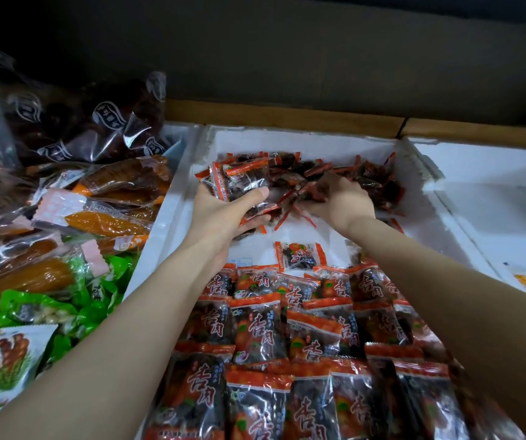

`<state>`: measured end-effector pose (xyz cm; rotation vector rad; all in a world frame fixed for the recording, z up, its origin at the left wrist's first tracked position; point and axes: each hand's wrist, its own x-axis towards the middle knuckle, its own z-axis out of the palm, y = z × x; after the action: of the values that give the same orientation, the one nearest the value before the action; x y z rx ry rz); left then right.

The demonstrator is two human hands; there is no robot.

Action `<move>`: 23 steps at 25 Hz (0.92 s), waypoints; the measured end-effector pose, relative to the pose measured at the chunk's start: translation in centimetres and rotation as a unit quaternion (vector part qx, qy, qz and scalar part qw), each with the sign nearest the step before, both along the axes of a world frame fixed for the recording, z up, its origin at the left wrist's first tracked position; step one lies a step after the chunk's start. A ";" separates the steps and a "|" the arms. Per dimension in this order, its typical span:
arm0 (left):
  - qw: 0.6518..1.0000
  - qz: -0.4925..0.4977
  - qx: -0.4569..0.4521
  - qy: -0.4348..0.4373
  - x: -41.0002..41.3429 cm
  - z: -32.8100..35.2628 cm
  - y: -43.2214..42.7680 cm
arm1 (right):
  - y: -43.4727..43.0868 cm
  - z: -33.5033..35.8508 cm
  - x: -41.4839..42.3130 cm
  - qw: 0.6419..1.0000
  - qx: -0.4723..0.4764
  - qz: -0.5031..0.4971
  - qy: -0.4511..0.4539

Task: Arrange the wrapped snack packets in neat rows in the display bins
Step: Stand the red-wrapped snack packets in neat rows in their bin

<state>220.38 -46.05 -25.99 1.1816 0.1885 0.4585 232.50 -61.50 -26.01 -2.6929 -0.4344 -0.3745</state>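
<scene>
Head view: the left hand (223, 214) grips a stack of packets (242, 182), thumb curled over its front. Just right of it, the right hand (337, 201) rests in a loose pile (379, 182); its fingers are buried, so its grip cannot be told. Beneath both wrists, neat rows (287, 328) fill the white bin (172, 201).

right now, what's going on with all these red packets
A person is tidying red snack packets in a white foam bin. The left hand grips a small stack of packets, thumb across the front. The right hand reaches into the loose pile at the far end; whether its fingers have caught any is unclear. The near half of the bin is already laid in rows, and a single packet lies alone on the bare floor between.
</scene>
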 end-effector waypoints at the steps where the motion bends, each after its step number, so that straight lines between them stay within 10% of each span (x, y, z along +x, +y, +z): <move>1: 1.000 0.005 -0.012 0.000 -0.2 0.1 -0.1 | -0.2 0.9 -1.3 0.998 0.037 0.010 -0.042; 6: 0.992 0.005 -0.123 -0.006 -2.5 1.4 -2.0 | -0.3 4.8 -9.5 0.971 0.090 0.103 -0.193; 15: 0.993 0.019 -0.116 0.032 -10.6 3.0 -2.8 | -0.5 4.9 -18.9 0.881 0.378 0.232 0.164; 23: 0.993 0.055 -0.084 0.065 -16.9 2.0 -1.7 | -1.3 5.0 -22.8 0.876 0.329 0.252 0.249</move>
<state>203.49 -47.74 -23.97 1.0387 0.3990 0.4544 209.70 -62.79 -20.98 -1.8203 -0.6730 0.2818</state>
